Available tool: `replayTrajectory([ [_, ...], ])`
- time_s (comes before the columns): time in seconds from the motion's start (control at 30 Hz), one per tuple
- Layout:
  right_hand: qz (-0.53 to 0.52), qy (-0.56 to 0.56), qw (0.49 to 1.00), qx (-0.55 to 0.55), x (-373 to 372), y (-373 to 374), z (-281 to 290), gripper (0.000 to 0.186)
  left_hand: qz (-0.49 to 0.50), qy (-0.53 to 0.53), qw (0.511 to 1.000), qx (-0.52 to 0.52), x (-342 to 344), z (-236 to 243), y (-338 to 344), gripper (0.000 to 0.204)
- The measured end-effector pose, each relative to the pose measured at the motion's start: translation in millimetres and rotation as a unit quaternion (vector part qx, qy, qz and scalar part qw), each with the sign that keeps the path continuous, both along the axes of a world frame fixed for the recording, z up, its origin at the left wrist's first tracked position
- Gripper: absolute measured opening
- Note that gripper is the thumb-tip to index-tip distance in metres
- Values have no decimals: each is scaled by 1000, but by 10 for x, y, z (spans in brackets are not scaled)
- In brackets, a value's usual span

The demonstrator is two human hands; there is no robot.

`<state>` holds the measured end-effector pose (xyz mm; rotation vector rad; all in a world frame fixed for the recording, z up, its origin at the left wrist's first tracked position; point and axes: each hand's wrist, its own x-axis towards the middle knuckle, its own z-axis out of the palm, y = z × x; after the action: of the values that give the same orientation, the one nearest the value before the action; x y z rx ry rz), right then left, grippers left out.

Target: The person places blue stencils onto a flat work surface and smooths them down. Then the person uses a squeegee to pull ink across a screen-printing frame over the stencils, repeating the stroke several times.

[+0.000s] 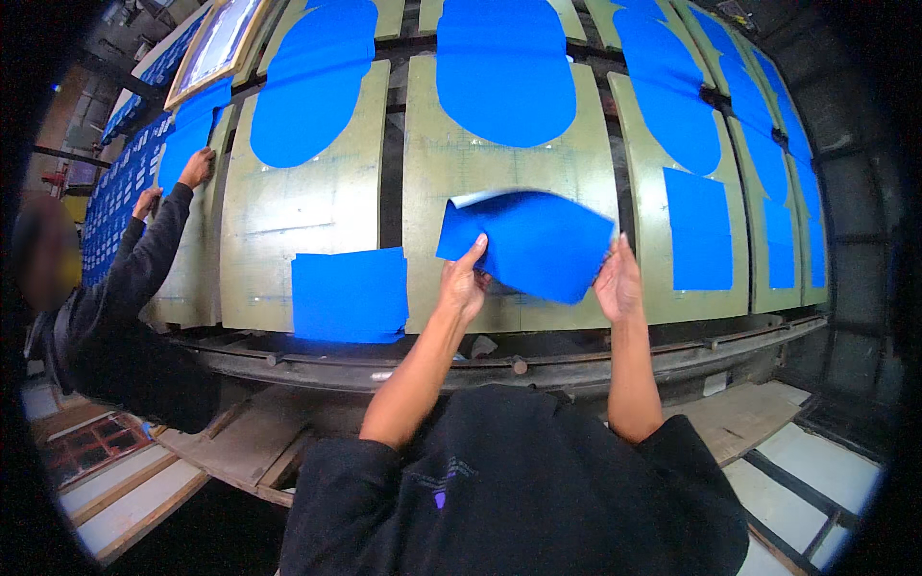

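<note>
While we watch the head view, here's our left grip (466,280), thumb pressed over the blue sheet's (533,240) left side, our right grip (619,283) pinched nearly closed on its right edge; it's held over the middle green board (432,173)! We'd best pull both sides evenly, lest that far-left curl crease.

Bare strip is running across middle board (499,168) between held blue sheet (533,245) and rounded blue piece (504,72), dark rail (576,372) is lining near edge, co-worker's arm (154,254) is blocking far left.
</note>
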<state>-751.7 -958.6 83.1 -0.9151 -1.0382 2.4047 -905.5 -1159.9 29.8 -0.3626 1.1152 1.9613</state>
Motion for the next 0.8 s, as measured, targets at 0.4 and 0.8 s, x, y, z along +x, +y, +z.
replayTrajectory([
  [0.4, -18, 17, 974, 227, -1070, 710, -292, 30, 75, 157, 982, -74, -1030, 145, 510, 23],
  [0.8, -2, -285, 894, 345, -1371, 1061, -1131, 57, -109, 240, 891, -370, -1526, -509, 586, 24],
])
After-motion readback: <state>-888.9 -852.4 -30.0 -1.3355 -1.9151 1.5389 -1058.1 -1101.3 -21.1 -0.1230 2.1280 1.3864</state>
